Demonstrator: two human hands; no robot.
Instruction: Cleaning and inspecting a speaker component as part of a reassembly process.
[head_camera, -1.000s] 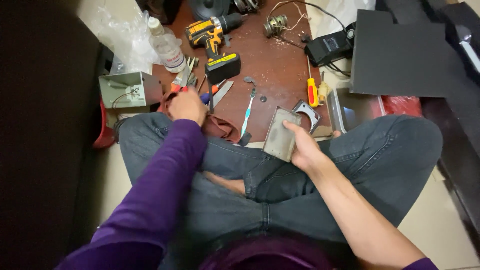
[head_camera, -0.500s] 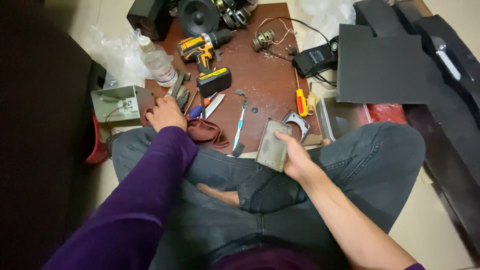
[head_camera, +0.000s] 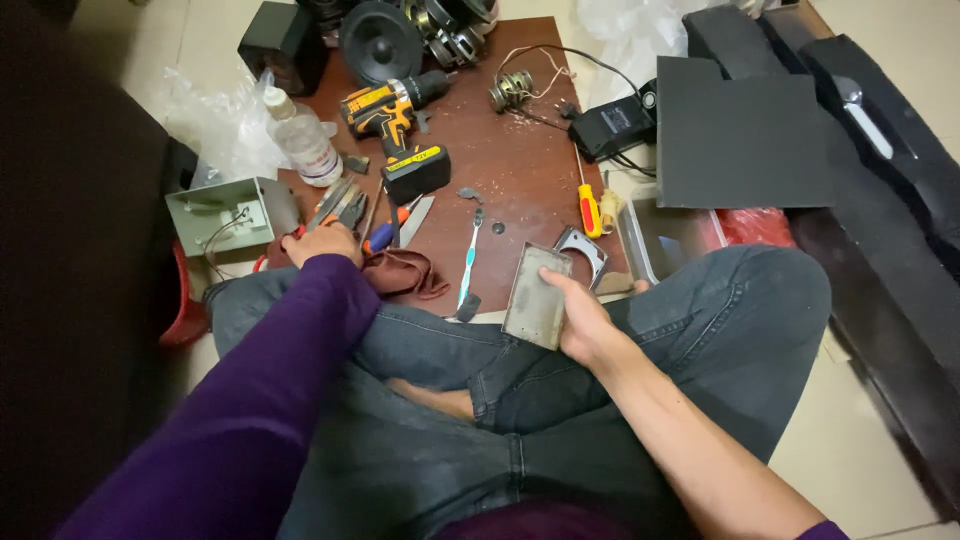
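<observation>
Right hand (head_camera: 585, 322) is curled around a flat grey metal plate (head_camera: 538, 296), thumb lying over its upper face and the fingers tucked underneath, so the plate sits tilted just above the person's crossed knees at the near edge of the brown counter (head_camera: 520, 170). Left hand (head_camera: 322, 243), at the end of a purple sleeve, is stretched out to the cluster of hand tools at the counter's left corner; its fingers are bent down and close together over the red-handled pliers (head_camera: 338, 205), and whether it has actually closed on anything cannot be made out from this angle. As far as the work goes, it looks to be at an early or middle stage: the plate is in hand but shows no tool applied to it, and a curved metal bracket (head_camera: 582, 250) lies loose on the counter just beyond the plate. Everything else lies untouched: the blue screwdriver (head_camera: 380, 238) beside a dark red cloth (head_camera: 405, 272), a toothbrush (head_camera: 468, 262), the yellow-handled screwdriver (head_camera: 589, 205), and the yellow cordless drill (head_camera: 392, 118) farther back.
</observation>
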